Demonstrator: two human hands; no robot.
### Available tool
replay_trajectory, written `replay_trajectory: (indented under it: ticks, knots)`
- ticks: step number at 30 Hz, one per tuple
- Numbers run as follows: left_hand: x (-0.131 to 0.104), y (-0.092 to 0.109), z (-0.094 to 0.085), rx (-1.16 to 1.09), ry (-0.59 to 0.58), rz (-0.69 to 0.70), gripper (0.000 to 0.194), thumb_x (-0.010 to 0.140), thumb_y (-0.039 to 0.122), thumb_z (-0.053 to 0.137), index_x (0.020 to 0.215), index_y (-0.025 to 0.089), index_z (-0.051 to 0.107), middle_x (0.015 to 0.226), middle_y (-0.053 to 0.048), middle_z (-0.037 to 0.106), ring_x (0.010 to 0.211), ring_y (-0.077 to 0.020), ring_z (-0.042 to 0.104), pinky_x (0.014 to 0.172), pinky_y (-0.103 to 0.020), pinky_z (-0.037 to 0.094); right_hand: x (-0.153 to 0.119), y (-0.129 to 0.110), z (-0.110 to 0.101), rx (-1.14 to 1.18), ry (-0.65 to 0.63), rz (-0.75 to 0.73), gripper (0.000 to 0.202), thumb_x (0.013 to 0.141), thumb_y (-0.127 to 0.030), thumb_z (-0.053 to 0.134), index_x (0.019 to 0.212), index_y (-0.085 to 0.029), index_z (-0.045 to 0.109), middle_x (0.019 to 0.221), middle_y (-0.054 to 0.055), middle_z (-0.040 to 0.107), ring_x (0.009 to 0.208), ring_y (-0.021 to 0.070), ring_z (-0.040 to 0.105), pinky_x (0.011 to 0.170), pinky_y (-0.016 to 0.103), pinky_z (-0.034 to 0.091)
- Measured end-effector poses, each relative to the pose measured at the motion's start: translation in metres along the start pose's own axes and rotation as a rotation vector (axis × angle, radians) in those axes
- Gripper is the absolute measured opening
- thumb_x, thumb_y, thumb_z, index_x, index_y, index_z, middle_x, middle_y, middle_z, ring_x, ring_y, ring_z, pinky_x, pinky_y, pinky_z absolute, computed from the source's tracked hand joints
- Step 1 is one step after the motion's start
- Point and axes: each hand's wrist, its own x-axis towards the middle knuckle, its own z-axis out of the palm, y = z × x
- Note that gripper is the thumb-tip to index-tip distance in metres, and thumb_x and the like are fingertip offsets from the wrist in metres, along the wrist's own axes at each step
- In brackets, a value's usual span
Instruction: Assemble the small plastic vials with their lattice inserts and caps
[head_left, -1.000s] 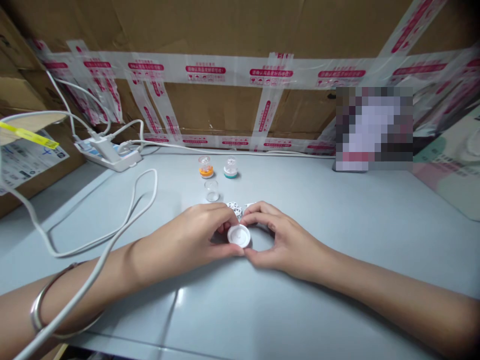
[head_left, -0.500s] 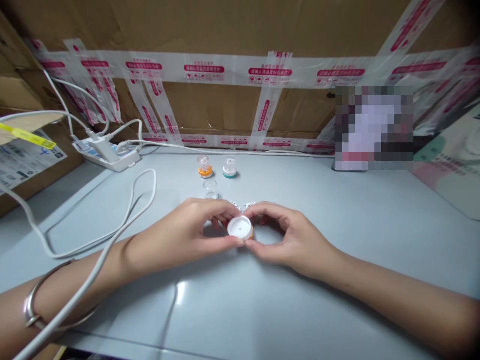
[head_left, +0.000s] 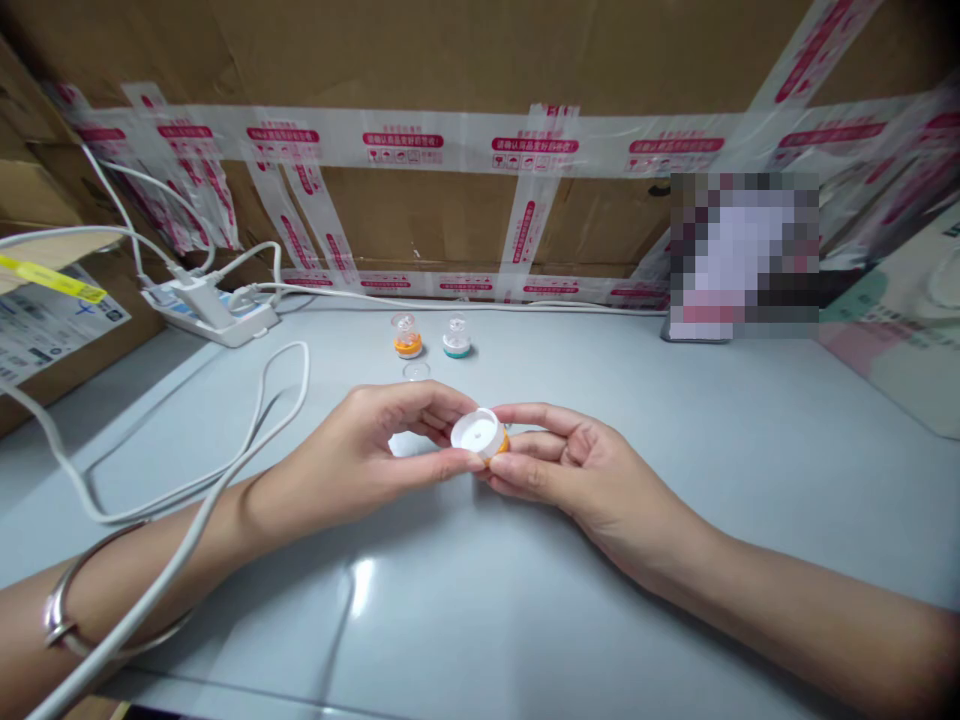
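Note:
Between my two hands is a small round white piece with an orange part (head_left: pixel 478 434), its shallow white hollow tilted up toward me. My left hand (head_left: pixel 409 430) is closed on its left side, thumb at the near rim and fingers at the far rim. My right hand (head_left: pixel 566 455) grips the right side, by the orange part. Beyond the hands stand an orange-based clear-topped round container (head_left: pixel 408 340) and a similar one with a white and green base (head_left: pixel 457 338). A clear round cap (head_left: pixel 416 371) lies just past my left fingers.
A white power strip (head_left: pixel 217 315) with plugs sits at the back left. A white cable (head_left: pixel 187 540) loops over the table and across my left forearm. A taped cardboard box (head_left: pixel 442 215) lines the back. A blurred-out upright object (head_left: pixel 739 260) stands back right.
The held piece has risen slightly and tilted, showing more of its orange side. My right fingers have curled in closer behind it.

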Motion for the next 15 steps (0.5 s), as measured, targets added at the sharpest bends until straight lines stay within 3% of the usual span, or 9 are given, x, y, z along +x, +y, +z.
replay_trajectory:
  ticks: [6, 15]
  knots:
    - [-0.0012, 0.0011, 0.0088, -0.100, 0.022, -0.031, 0.021, 0.080, 0.020, 0.061, 0.100, 0.013, 0.059, 0.099, -0.005, 0.066, 0.092, -0.0160, 0.062, 0.085, -0.028, 0.051, -0.0021, 0.0008, 0.0071, 0.005, 0.058, -0.054, 0.042, 0.059, -0.023, 0.078, 0.099, -0.024, 0.066, 0.089, 0.001, 0.073, 0.087, 0.0179, 0.067, 0.084, 0.031, 0.051]
    - [-0.0014, -0.0012, 0.0108, -0.108, 0.021, -0.100, 0.022, 0.080, 0.020, 0.059, 0.102, 0.014, 0.060, 0.099, -0.004, 0.067, 0.092, -0.0152, 0.062, 0.083, -0.026, 0.051, -0.0027, 0.0029, 0.0062, 0.033, 0.043, 0.025, 0.036, 0.065, -0.024, 0.075, 0.100, -0.025, 0.068, 0.088, 0.000, 0.073, 0.082, 0.0151, 0.067, 0.079, 0.026, 0.051]
